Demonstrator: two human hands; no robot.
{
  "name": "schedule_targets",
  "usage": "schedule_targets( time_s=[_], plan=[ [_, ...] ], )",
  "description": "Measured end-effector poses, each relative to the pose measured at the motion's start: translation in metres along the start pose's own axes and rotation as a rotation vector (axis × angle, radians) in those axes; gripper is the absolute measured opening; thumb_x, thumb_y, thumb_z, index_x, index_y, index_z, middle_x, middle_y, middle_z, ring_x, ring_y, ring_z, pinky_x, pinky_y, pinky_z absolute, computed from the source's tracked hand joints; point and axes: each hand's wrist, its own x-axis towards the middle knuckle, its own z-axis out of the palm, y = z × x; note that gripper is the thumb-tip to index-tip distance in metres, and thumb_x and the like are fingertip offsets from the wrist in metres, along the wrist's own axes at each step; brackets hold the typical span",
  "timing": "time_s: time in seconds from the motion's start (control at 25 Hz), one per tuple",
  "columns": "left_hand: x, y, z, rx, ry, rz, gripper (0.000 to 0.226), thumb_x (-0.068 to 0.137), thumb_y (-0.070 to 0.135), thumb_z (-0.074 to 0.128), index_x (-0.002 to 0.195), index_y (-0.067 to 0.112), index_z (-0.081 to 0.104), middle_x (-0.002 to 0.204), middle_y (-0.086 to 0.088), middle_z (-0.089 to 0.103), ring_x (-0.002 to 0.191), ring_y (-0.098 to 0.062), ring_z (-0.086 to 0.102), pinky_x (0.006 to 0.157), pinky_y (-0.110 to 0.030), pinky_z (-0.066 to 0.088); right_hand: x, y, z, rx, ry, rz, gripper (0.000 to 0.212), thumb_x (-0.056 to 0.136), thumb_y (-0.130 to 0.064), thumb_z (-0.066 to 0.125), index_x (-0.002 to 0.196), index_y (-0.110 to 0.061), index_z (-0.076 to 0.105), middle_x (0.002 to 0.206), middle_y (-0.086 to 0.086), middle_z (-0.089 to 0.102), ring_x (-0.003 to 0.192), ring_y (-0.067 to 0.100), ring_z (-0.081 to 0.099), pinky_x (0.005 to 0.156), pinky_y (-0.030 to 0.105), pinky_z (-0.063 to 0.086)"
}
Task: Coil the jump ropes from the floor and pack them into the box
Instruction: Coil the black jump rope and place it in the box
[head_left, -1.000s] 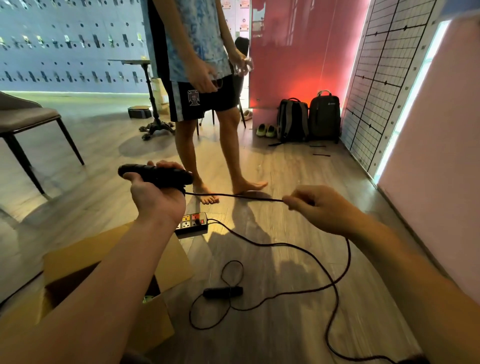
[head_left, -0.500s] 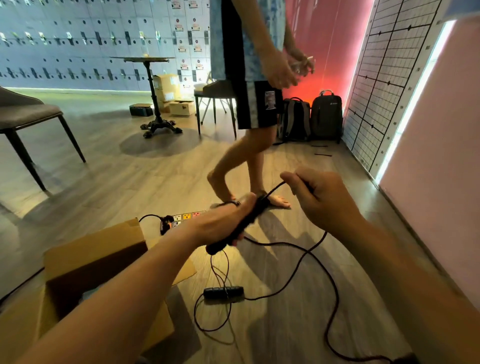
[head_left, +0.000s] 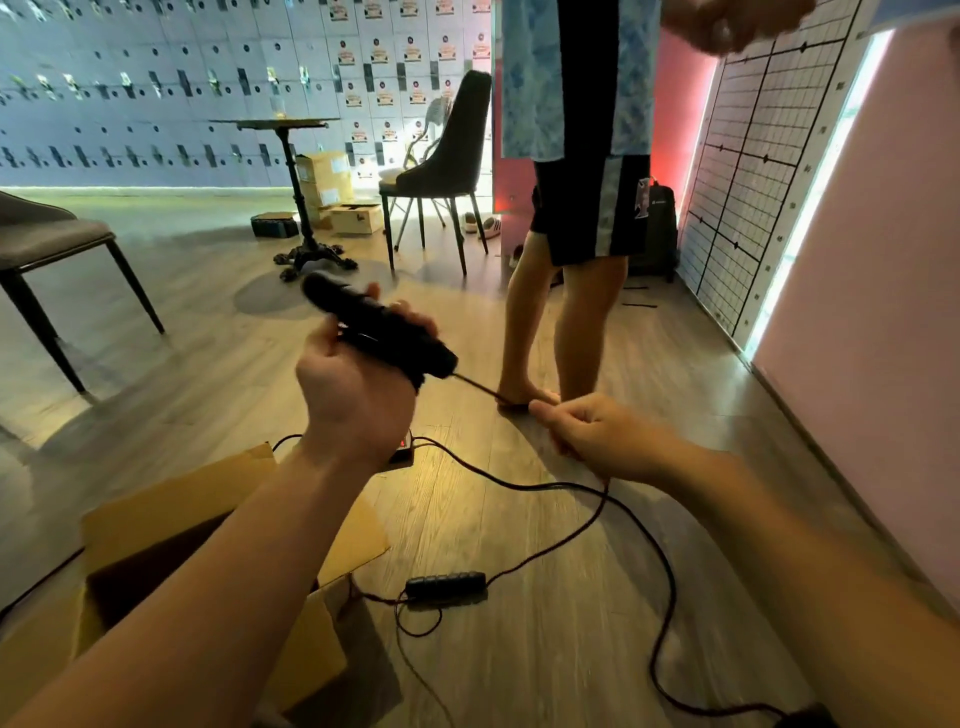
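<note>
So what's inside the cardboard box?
Only dark shadow shows inside the open cardboard box; no rope is visible in there. The left forearm crosses over it and covers part of the inside, so something could sit there unseen.

Black jump rope (head_left: 613, 519) and handle (head_left: 379, 327); tan box (head_left: 171, 519); pink wall (head_left: 872, 270) (grid-patterned panel (head_left: 748, 171) beside it).

Box (head_left: 156, 519) interior dark, partly behind left arm (head_left: 208, 597); contents unreadable. Power strip (head_left: 404, 453) mostly hidden behind left hand (head_left: 353, 400). Handle (head_left: 379, 327) motion-blurred, underside covered by that hand. Rope (head_left: 660, 571) vanishes inside right hand (head_left: 597, 441); far end runs to dark shape cut by bottom edge. Standing person (head_left: 571, 130) cut off at top edge; blurred hand there, held item unclear. Backpack (head_left: 662, 228) half behind legs. Locker labels (head_left: 348, 54) too small to read.
</note>
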Motion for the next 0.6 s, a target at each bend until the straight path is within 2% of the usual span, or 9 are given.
schedule_targets(
  time_s=[0.08, 0.16, 0.2, 0.28, 0.36, 0.44, 0.52, 0.6],
  plan=[
    [0.011, 0.012, -0.013, 0.059, 0.192, 0.157, 0.035, 0.105, 0.036, 0.027, 0.112, 0.010, 0.049, 0.083, -0.007, 0.056, 0.076, -0.020, 0.058, 0.084, -0.035, 0.051, -0.005, 0.001, -0.006, -0.072, -0.116, 0.103, 0.059, 0.087, -0.068, 0.045, 0.073, -0.014, 0.065, 0.060, -0.007, 0.053, 0.053, 0.004, 0.050, 0.060, 0.023, 0.042],
    [0.018, 0.020, -0.032, 0.210, 0.355, 0.224, 0.038, 0.106, 0.041, 0.030, 0.113, 0.010, 0.051, 0.082, -0.004, 0.056, 0.077, -0.018, 0.058, 0.085, -0.031, 0.048, -0.010, -0.002, -0.015, -0.076, -0.157, 0.115, 0.065, 0.086, -0.064, 0.052, 0.082, -0.001, 0.069, 0.065, 0.001, 0.056, 0.053, 0.001, 0.052, 0.058, 0.020, 0.039],
    [0.021, 0.022, -0.042, 0.339, 0.410, 0.238, 0.037, 0.106, 0.041, 0.033, 0.113, 0.010, 0.051, 0.081, -0.002, 0.057, 0.076, -0.016, 0.058, 0.083, -0.030, 0.048, -0.013, -0.003, -0.019, -0.031, -0.160, 0.077, 0.066, 0.085, -0.062, 0.055, 0.086, 0.003, 0.068, 0.067, 0.007, 0.056, 0.055, 0.006, 0.053, 0.056, 0.019, 0.039],
    [0.022, 0.016, -0.058, 0.753, 0.451, 0.207, 0.032, 0.106, 0.037, 0.036, 0.102, 0.012, 0.055, 0.079, -0.001, 0.059, 0.073, -0.016, 0.059, 0.077, -0.031, 0.048, -0.017, -0.012, -0.024, 0.078, -0.131, -0.050, 0.055, 0.085, -0.056, 0.058, 0.086, -0.002, 0.070, 0.069, 0.015, 0.054, 0.058, 0.024, 0.048, 0.052, 0.021, 0.037],
    [0.017, 0.005, -0.065, 1.230, 0.327, 0.087, 0.033, 0.106, 0.032, 0.038, 0.088, 0.013, 0.058, 0.076, -0.003, 0.060, 0.067, -0.018, 0.058, 0.068, -0.033, 0.046, -0.020, -0.021, -0.024, 0.122, -0.038, -0.199, 0.034, 0.090, -0.045, 0.058, 0.088, -0.015, 0.074, 0.071, 0.018, 0.060, 0.062, 0.031, 0.051, 0.056, 0.023, 0.041],
    [0.007, -0.007, -0.060, 1.562, 0.085, -0.136, 0.039, 0.106, 0.032, 0.038, 0.082, 0.011, 0.060, 0.073, -0.006, 0.062, 0.062, -0.019, 0.057, 0.063, -0.035, 0.049, -0.021, -0.028, -0.022, 0.164, 0.116, -0.311, 0.021, 0.095, -0.026, 0.059, 0.098, -0.013, 0.075, 0.077, 0.004, 0.069, 0.071, 0.013, 0.065, 0.064, 0.016, 0.048],
    [-0.007, -0.015, -0.048, 1.579, -0.152, -0.419, 0.050, 0.106, 0.041, 0.029, 0.093, 0.006, 0.062, 0.076, -0.009, 0.061, 0.064, -0.019, 0.059, 0.067, -0.036, 0.053, -0.019, -0.028, -0.019, 0.194, 0.274, -0.361, 0.018, 0.096, -0.014, 0.058, 0.104, -0.005, 0.072, 0.081, -0.005, 0.069, 0.076, -0.001, 0.066, 0.065, 0.011, 0.050],
    [-0.017, -0.020, -0.032, 1.460, -0.355, -0.699, 0.069, 0.103, 0.053, 0.015, 0.110, 0.001, 0.059, 0.078, -0.008, 0.059, 0.066, -0.018, 0.059, 0.067, -0.029, 0.052, -0.012, -0.020, -0.016, 0.106, 0.409, -0.359, 0.018, 0.097, -0.021, 0.059, 0.105, -0.011, 0.072, 0.081, -0.013, 0.066, 0.077, -0.001, 0.063, 0.065, 0.011, 0.048]
  ],
)
